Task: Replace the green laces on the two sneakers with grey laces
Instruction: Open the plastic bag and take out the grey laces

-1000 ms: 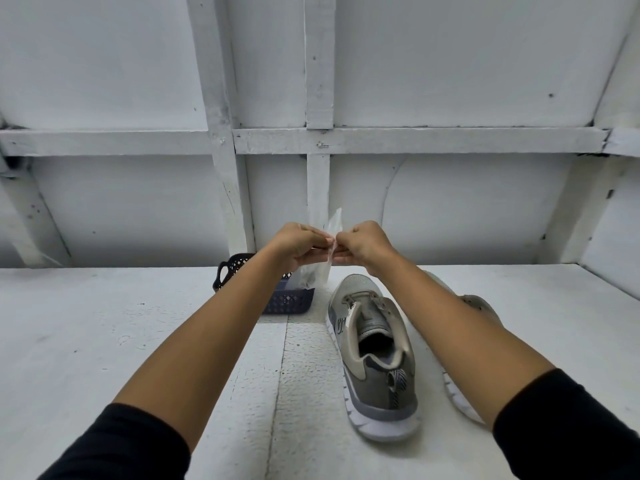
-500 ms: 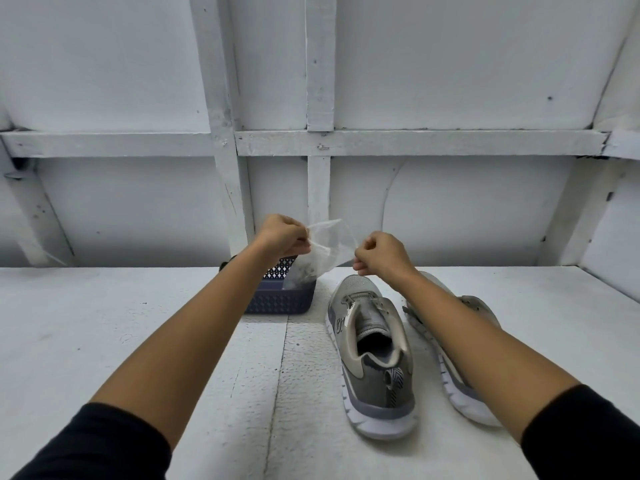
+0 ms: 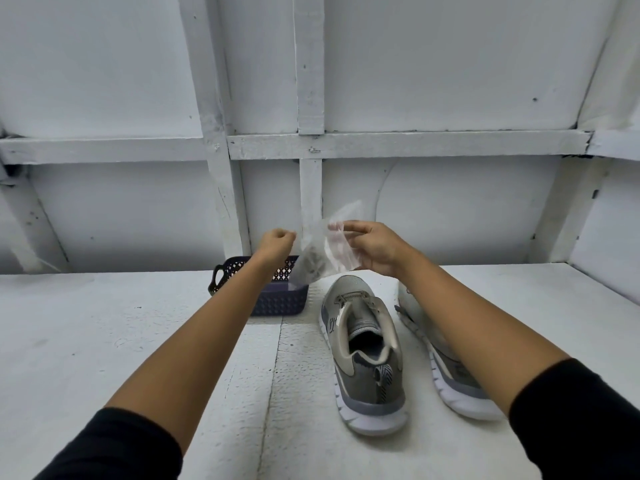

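White battened wall (image 3: pixel 450 64) behind a white table (image 3: pixel 104 341). Held above the table, at 12 o'clock of the near sneaker (image 3: pixel 363 348), a clear bag (image 3: pixel 332 251) contains grey laces (image 3: pixel 311 266). The left hand (image 3: pixel 277 240), grip curled tight, pinches the bag's 9 o'clock edge. The right hand (image 3: pixel 377 251), grip partly closed, holds its 3 o'clock side. The second sneaker (image 3: pixel 446 368) lies at 3 o'clock of the first, and the dark basket (image 3: pixel 277 299) at 10 o'clock.

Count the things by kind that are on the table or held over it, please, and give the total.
sneakers: 2
basket: 1
bag: 1
total: 4
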A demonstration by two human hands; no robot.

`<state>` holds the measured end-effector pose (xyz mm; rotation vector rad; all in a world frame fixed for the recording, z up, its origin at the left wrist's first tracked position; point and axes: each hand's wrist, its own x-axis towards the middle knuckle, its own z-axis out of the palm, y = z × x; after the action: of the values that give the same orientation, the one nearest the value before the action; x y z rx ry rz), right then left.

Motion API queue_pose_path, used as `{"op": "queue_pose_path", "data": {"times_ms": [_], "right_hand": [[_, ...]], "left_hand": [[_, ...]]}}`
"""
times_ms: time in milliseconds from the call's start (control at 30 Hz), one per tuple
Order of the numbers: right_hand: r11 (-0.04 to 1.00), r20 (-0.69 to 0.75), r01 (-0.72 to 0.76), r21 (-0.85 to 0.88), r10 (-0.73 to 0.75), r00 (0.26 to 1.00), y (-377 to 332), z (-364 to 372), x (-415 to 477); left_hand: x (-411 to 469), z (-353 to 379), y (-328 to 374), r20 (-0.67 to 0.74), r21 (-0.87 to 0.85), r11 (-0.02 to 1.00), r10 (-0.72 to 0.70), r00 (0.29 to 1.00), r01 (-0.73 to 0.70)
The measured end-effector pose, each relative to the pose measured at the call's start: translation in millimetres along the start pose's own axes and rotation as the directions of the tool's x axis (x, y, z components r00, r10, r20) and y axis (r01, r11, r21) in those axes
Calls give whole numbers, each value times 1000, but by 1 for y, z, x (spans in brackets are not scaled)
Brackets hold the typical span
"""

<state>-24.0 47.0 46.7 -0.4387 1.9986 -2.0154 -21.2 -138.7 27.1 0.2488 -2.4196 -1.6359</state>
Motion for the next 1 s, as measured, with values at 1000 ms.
{"op": "queue_pose_path", "data": {"times_ms": [1000], "right_hand": [[991,-28,-30,-129,27,999,43,-42,-8]], "left_hand": [[-13,-2,17,247,-397,912,-4,969,104]]}}
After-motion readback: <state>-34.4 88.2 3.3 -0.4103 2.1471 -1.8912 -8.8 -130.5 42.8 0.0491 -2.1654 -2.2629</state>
